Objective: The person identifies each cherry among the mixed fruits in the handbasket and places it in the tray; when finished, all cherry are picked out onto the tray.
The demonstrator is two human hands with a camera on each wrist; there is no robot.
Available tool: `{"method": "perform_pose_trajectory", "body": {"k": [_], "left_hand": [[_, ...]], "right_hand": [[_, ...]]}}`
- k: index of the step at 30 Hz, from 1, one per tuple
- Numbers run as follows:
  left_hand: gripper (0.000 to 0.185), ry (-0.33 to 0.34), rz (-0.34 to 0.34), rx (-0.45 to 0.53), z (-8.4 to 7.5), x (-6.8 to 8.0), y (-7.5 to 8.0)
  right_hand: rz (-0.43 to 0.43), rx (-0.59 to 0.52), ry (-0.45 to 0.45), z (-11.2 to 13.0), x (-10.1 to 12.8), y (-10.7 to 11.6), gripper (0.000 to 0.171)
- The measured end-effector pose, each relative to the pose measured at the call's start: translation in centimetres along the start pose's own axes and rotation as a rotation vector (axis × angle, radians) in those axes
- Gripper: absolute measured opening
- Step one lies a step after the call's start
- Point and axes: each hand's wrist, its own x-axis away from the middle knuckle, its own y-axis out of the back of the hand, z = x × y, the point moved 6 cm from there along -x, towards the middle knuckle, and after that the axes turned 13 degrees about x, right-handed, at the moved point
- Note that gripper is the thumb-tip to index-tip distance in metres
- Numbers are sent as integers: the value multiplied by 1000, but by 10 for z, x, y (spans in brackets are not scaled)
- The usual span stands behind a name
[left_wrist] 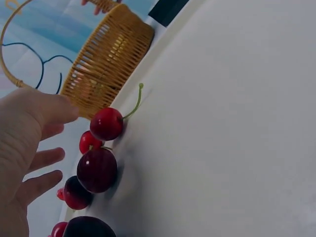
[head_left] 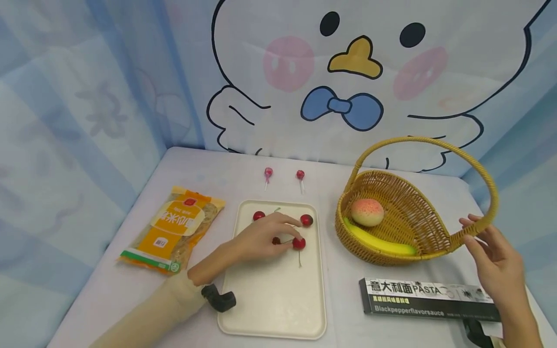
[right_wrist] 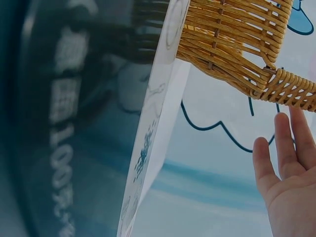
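Observation:
My left hand (head_left: 265,237) reaches over the cream tray (head_left: 270,304), thumb and forefinger tips right at a red cherry (head_left: 299,243) with a stem. In the left wrist view its fingers (left_wrist: 42,185) are spread apart beside the cherries. A dark cherry (head_left: 276,240) lies partly hidden under the hand; another cherry (head_left: 306,221) and a red one (head_left: 258,215) lie near the tray's far end. My right hand (head_left: 500,256) is at the right base of the wicker basket's (head_left: 391,183) handle, its fingers (right_wrist: 284,143) fairly straight and their tips at the wicker.
Inside the basket are a peach (head_left: 367,212) and a banana (head_left: 383,241). A black-and-white pasta box (head_left: 426,299) lies in front of it. An orange food packet (head_left: 174,232) lies left of the tray. Two lollipops (head_left: 268,172) lie behind the tray, near the curtain (head_left: 278,130).

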Motion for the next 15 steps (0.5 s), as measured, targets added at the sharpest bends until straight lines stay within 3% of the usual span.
{"method": "perform_pose_trajectory", "body": {"k": [7, 12, 15], "left_hand": [[17, -86, -189, 33, 0, 26, 11], [18, -93, -262, 47, -2, 35, 18], [16, -125, -289, -1, -4, 37, 19]], "right_hand": [[12, -20, 42, 3, -4, -7, 52], [9, -22, 50, 4, -10, -14, 52], [1, -5, 40, 4, -7, -14, 53]]}}
